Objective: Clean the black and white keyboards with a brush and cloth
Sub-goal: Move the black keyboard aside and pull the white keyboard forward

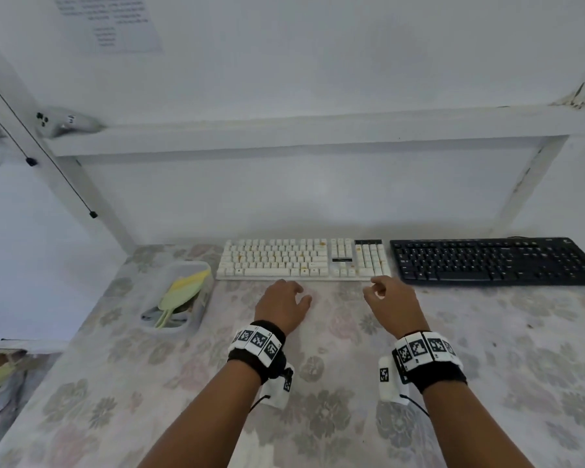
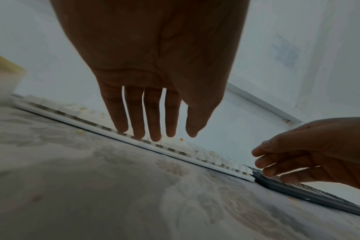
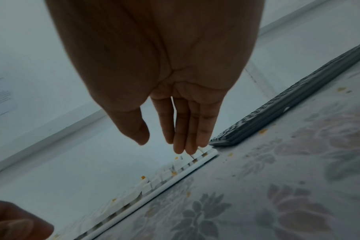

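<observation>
The white keyboard (image 1: 304, 260), speckled with orange crumbs, lies at the back of the table; the black keyboard (image 1: 493, 261) sits right beside it on the right. My left hand (image 1: 294, 293) hovers empty just before the white keyboard's front edge, its fingers (image 2: 152, 129) straight. My right hand (image 1: 374, 288) hangs near that keyboard's right front corner (image 3: 208, 154), fingers (image 3: 189, 146) relaxed and holding nothing. A clear tub (image 1: 200, 319) to the left holds a pale green brush-like tool (image 1: 176, 295) and something yellow.
A floral cloth (image 1: 318, 417) covers the table, with orange crumbs (image 3: 263, 131) scattered near the keyboards. A white shelf rail (image 1: 284, 133) runs above, with slanted posts at both ends. The table's left edge drops off past the tub.
</observation>
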